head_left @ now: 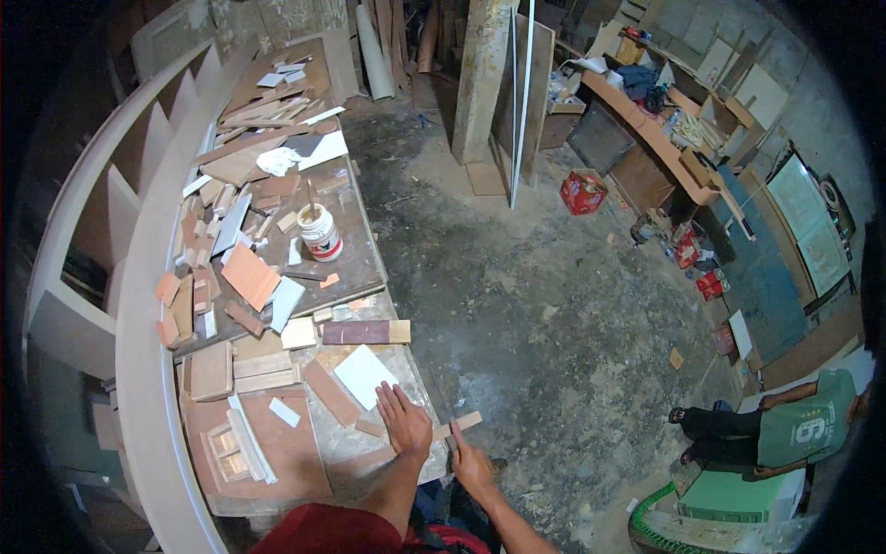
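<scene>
My left hand (406, 423) lies flat near the workbench's right edge, fingers stretched out. Its fingertips reach the lower corner of a white square panel (363, 373); whether anything is beneath the palm is hidden. Just to the right, my right hand (472, 468) is closed on a short light wood strip (468, 422), which juts out past the bench edge. A brown wood strip (332, 392) lies left of the white panel. Above the panel sits a dark-faced wood block (358, 332) with a pale end.
Wood offcuts crowd the workbench (355, 198), with an open white glue jar (318, 233) among them. A long curved pale wooden frame (138, 305) runs along the left. A person in a green shirt (808, 420) is at the lower right. A pillar (482, 83) stands beyond.
</scene>
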Demonstrator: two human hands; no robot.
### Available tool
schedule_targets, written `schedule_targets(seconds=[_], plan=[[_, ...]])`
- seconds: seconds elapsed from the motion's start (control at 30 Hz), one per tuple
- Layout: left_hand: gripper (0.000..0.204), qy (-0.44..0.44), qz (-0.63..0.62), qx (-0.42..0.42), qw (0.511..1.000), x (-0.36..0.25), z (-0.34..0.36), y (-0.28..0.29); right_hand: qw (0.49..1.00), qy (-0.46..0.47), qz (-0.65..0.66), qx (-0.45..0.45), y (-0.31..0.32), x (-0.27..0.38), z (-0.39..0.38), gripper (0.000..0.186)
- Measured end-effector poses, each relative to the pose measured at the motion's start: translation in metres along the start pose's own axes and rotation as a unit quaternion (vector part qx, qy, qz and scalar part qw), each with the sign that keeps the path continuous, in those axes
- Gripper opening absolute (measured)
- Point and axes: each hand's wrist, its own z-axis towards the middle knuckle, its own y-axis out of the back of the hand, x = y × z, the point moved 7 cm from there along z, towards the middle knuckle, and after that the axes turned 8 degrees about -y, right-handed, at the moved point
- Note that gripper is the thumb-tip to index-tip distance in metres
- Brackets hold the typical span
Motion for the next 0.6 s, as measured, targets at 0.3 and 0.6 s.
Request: schedule_targets(seconds=[0.3, 0.6], plan=[[0.061, 0.010, 0.013, 0.008, 1.000, 0.008, -0.007, 0.002, 0.998, -0.033, -0.001, 0.050, 0.012, -0.011, -0.062, 0.069], [0.063, 0.006, 0.034, 0.006, 0.999, 0.015, -0.003, -0.003, 0.997, -0.050, 0.024, 0.056, 0.006, 0.000, -0.042, 0.068]])
